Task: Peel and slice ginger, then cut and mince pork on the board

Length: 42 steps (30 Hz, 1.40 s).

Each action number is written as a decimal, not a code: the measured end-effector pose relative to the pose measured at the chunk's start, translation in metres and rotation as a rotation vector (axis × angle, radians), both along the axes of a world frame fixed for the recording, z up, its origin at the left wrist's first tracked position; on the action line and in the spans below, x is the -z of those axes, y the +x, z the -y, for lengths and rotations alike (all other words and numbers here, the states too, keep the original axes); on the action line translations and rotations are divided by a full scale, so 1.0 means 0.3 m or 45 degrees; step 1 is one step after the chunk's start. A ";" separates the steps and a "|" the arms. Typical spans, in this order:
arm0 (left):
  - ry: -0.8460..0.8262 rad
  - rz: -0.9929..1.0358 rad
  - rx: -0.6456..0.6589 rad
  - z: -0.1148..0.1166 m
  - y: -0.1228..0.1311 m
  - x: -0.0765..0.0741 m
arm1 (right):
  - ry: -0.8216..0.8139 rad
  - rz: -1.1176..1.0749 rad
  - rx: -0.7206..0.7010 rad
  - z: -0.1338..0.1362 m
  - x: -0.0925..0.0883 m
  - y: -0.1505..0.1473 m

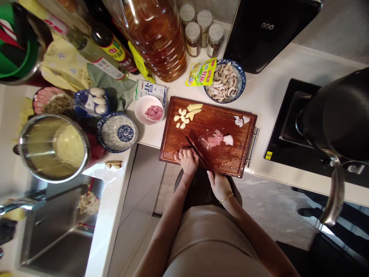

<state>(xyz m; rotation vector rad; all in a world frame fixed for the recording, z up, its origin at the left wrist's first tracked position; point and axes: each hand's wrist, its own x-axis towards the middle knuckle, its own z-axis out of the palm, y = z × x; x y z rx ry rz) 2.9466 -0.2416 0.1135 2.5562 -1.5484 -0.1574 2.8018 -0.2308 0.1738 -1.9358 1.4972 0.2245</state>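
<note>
The long, dark-bladed knife (202, 158), clasped in the right hand (221, 187), could skid on the wet brown wooden board (219, 115) into the curled left hand (188, 159) alongside, whose hold I can't make out.

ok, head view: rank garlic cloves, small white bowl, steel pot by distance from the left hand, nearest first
From the left hand:
1. Garlic cloves: on the cutting board, toward its far left corner.
2. Small white bowl: on the counter, just left of the board.
3. Steel pot: well to the left, by the sink.
</note>
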 end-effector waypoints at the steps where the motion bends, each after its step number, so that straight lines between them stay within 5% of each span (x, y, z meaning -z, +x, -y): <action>1: -0.002 0.000 0.003 0.001 0.000 -0.001 | -0.019 0.006 0.004 0.004 0.003 0.008; 24: -0.051 -0.011 -0.030 0.022 -0.001 -0.005 | -0.102 0.223 0.122 0.071 0.099 0.005; 34: -0.032 -0.067 -0.057 0.032 -0.001 -0.015 | -0.153 0.263 0.082 0.049 0.035 -0.028; 42: -0.028 -0.020 -0.067 0.038 -0.008 -0.007 | -0.023 0.223 0.085 0.051 0.076 0.022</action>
